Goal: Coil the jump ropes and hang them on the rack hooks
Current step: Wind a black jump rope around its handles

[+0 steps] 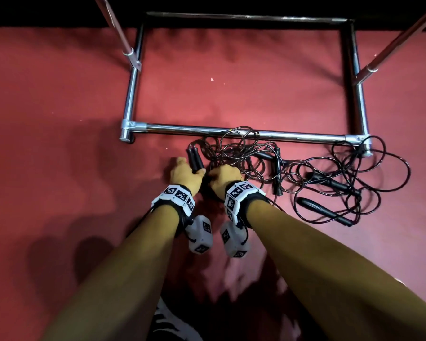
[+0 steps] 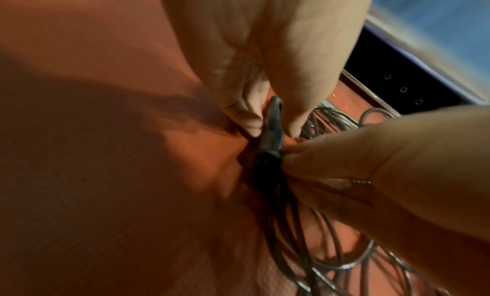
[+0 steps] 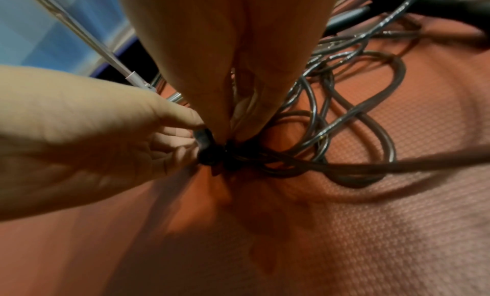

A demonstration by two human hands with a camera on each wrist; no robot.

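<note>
Barely begun, by the look of it: the jump ropes (image 1: 293, 168) lie in a loose black tangle on the red floor (image 1: 59, 94), pressed up against the near bar of the chrome rack (image 1: 244, 134), with some loops spilling over that bar and around its right corner. None is coiled into a tidy bundle and none hangs anywhere that the views show; no hooks are in sight at all, only the rack's base frame and two slanting uprights. At the left edge of the heap a pair of handles (image 1: 194, 159) lies side by side, and both hands meet there. The left hand (image 1: 183, 174) has its fingers (image 2: 248, 120) and thumb closing on the handle end, and the right hand (image 1: 223, 177) pinches the same spot where the cords gather, its fingers (image 3: 209, 103) pointed down onto the dark knot of cord. So the first rope is being singled out, I judge, with coiling and hanging all left to do. Counting handles, I make out about six or seven, which suggests three ropes or perhaps more; the cords overlap too much to be sure. One rack, two hands, one wrist camera on each arm.
</note>
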